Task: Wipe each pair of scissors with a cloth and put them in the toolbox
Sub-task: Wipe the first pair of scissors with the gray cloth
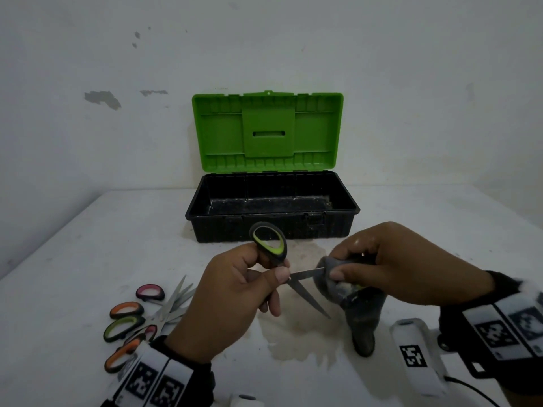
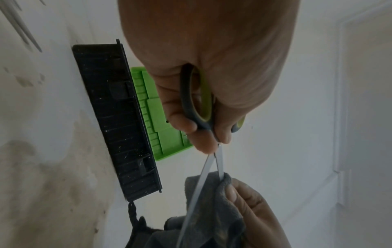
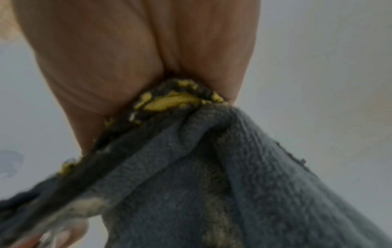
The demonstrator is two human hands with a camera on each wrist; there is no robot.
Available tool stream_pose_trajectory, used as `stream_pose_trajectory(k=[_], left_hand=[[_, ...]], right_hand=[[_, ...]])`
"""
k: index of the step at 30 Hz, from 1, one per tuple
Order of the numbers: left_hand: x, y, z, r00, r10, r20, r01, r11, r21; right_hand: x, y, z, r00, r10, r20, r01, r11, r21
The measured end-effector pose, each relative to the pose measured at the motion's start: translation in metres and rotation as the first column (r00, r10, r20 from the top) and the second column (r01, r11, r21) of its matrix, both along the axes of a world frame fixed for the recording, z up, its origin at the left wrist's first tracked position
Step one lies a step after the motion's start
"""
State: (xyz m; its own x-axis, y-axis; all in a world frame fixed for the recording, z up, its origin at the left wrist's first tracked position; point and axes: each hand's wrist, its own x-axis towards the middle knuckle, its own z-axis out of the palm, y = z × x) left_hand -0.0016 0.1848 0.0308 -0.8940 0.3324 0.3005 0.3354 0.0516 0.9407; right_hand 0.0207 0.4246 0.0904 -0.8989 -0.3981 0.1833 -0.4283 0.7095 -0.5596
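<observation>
My left hand (image 1: pixel 235 289) grips a pair of grey and green scissors (image 1: pixel 271 245) by the handles, blades spread apart. The same scissors (image 2: pixel 199 107) show in the left wrist view, where the left hand (image 2: pixel 212 67) curls round the handle loop. My right hand (image 1: pixel 396 265) pinches a grey cloth (image 1: pixel 338 277) round the tip of the upper blade; the lower blade points free toward the table. The grey cloth (image 3: pixel 212 176) fills the right wrist view, bunched under the right hand (image 3: pixel 127 58). The toolbox (image 1: pixel 273 207) stands open behind, black base, green lid up.
A heap of several other scissors (image 1: pixel 141 312) with orange, pink and green handles lies on the white table (image 1: pixel 73 259) at the left. A brownish stain (image 1: pixel 293 333) marks the table under my hands. The white wall stands right behind the toolbox.
</observation>
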Motion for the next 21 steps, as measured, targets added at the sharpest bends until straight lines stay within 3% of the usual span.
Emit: stream_pose_trajectory(k=[7, 11, 14, 18, 21], left_hand=[[0.003, 0.006, 0.006, 0.999, 0.014, 0.049, -0.02, 0.992, 0.125], [-0.002, 0.005, 0.003, 0.983, 0.102, 0.153, -0.142, 0.95, 0.279], [-0.002, 0.012, 0.001, 0.972, 0.078, 0.22, -0.153, 0.924, 0.351], [0.0, 0.027, 0.001, 0.965, 0.063, 0.256, -0.166, 0.9, 0.404], [0.0, 0.031, 0.001, 0.962, 0.09, 0.257, -0.195, 0.886, 0.42]], right_hand=[[0.0, 0.022, -0.005, 0.981, -0.175, -0.085, 0.159, 0.972, -0.174], [-0.004, 0.034, -0.016, 0.931, -0.361, -0.058, 0.292, 0.829, -0.477], [-0.006, 0.011, -0.027, 0.946, -0.325, 0.014, 0.272, 0.767, -0.581], [-0.003, -0.028, -0.034, 0.985, -0.168, 0.039, 0.156, 0.773, -0.615], [-0.002, -0.041, -0.036, 0.989, -0.142, 0.028, 0.131, 0.793, -0.595]])
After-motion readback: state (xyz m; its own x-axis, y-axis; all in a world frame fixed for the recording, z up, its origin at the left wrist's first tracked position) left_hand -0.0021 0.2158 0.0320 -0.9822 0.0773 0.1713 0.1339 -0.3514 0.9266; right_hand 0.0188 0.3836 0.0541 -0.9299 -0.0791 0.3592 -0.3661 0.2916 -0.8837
